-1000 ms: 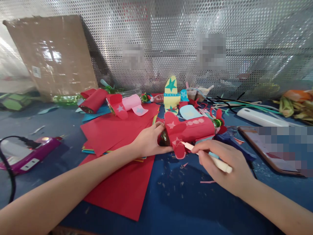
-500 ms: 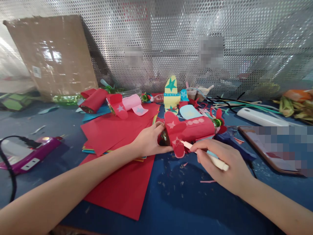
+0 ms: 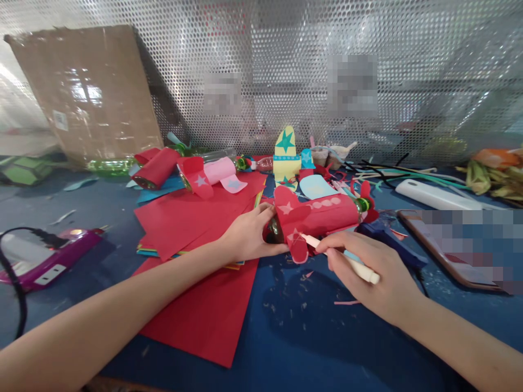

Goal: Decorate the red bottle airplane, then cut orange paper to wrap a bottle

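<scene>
A plastic bottle wrapped in red paper [image 3: 333,213], shaped like a toy plane, lies on its side on the blue table. Light stars and dots mark its paper wings and body. My left hand [image 3: 251,233] closes around the bottle's bare bottom end and steadies it. In my right hand [image 3: 370,267] is a cream-coloured marker pen [image 3: 362,270], pinched like a pencil. The pen's tip touches the star outline on the wing nearest me. Beneath my left wrist lies a stack of red paper sheets [image 3: 188,218], with other colours at its edges.
Behind stand pink-and-red [image 3: 218,171] and yellow [image 3: 286,158] bottle planes. A purple power strip [image 3: 53,264] with a black cord sits left. A phone or tablet [image 3: 433,253] and a white stick-like object [image 3: 437,195] lie right. Cardboard [image 3: 102,71] leans against the perforated metal wall.
Both hands and the bottle plane stay nearly in place. The marker pen has shifted very slightly, its tip still on the wing's star.
</scene>
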Demonstrator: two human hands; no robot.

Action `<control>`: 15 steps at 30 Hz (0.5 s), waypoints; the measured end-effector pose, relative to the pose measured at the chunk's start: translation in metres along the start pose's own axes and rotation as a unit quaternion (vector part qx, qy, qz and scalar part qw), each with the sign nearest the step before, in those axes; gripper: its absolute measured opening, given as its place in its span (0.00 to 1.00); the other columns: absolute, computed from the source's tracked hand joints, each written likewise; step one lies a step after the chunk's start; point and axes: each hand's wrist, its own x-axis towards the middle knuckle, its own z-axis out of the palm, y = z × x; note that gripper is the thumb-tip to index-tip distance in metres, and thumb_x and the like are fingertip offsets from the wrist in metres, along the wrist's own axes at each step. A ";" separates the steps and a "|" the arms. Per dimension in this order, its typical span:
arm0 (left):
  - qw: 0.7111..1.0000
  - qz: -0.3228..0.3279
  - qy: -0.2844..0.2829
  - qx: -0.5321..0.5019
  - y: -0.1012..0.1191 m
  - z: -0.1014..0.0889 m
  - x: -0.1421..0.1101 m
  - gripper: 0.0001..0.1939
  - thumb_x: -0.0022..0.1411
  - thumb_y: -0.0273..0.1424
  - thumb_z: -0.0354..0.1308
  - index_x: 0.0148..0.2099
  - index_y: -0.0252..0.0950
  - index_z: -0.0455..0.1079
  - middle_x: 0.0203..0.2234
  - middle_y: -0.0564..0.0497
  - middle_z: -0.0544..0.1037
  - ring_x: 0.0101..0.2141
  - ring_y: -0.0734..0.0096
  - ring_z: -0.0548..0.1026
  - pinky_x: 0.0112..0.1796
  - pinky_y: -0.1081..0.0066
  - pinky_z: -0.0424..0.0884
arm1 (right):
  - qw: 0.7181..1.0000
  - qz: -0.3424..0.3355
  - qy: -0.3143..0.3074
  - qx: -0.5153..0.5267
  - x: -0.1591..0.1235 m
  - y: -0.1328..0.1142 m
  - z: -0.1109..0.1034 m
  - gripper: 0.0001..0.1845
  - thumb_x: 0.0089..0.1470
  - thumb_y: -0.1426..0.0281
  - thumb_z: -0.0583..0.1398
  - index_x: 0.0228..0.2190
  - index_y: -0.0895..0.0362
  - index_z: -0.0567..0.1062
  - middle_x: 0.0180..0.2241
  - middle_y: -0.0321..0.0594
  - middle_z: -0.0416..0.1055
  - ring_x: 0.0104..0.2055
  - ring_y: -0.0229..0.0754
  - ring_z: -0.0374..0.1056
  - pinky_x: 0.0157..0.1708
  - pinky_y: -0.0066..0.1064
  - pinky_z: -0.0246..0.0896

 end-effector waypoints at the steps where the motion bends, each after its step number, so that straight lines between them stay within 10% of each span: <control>1: 1.000 0.001 0.000 0.000 0.000 0.000 0.000 0.32 0.49 0.51 0.60 0.50 0.35 0.62 0.48 0.41 0.70 0.48 0.52 0.71 0.45 0.58 0.70 | 1.000 0.000 0.000 0.001 0.000 0.000 0.000 0.08 0.56 0.75 0.53 0.31 0.54 0.71 0.23 0.33 0.72 0.24 0.35 0.68 0.26 0.25 0.63; 15: 1.000 0.003 -0.002 0.004 -0.001 0.000 0.000 0.33 0.49 0.51 0.60 0.51 0.35 0.62 0.49 0.41 0.70 0.50 0.51 0.70 0.46 0.57 0.70 | 1.000 -0.001 -0.001 0.003 0.002 0.000 -0.001 0.08 0.56 0.75 0.53 0.30 0.54 0.71 0.23 0.34 0.72 0.24 0.35 0.67 0.25 0.26 0.62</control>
